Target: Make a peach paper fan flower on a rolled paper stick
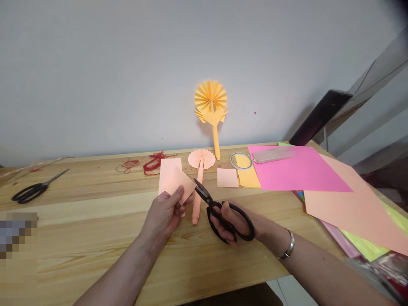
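Between the thumb and fingers of my left hand is a small folded peach paper, one corner pointing right. My right hand has its fingers in the handles of black scissors. The scissor blades are slightly apart, their tips close to the paper's right corner. Behind my left hand lies a peach paper strip. A peach paper fan with a rolled handle lies between my hands, passing under the scissor blades. To its right is a small peach rectangle.
A yellow paper fan leans on the wall. Red thread and spare scissors lie left. A tape roll, yellow paper, a magenta sheet with a pale case, and a peach sheet are right.
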Demonstrator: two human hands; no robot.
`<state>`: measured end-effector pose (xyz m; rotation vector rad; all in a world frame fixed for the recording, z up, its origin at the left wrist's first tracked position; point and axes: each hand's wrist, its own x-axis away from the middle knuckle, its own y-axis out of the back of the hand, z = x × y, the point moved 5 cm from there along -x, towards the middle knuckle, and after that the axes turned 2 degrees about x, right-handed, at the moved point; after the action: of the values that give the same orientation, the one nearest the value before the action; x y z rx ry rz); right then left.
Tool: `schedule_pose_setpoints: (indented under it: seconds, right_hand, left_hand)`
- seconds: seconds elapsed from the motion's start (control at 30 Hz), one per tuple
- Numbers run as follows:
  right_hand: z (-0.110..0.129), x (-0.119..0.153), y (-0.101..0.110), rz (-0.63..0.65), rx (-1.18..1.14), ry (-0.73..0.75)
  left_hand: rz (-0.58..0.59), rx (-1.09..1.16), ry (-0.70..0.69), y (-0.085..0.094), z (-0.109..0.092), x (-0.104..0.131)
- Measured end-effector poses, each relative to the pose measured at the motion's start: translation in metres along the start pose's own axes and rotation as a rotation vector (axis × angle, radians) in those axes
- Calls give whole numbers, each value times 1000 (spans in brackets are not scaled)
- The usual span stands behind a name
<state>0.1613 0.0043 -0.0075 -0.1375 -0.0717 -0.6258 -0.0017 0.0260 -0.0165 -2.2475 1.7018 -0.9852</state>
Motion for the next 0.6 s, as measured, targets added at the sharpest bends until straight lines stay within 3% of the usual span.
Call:
schedule_pose_setpoints:
  seconds: [0.6]
  right_hand:
    - [8,3,1,-13,125,38]
  left_hand:
    - [-14,-29,-20,1,-1,0]
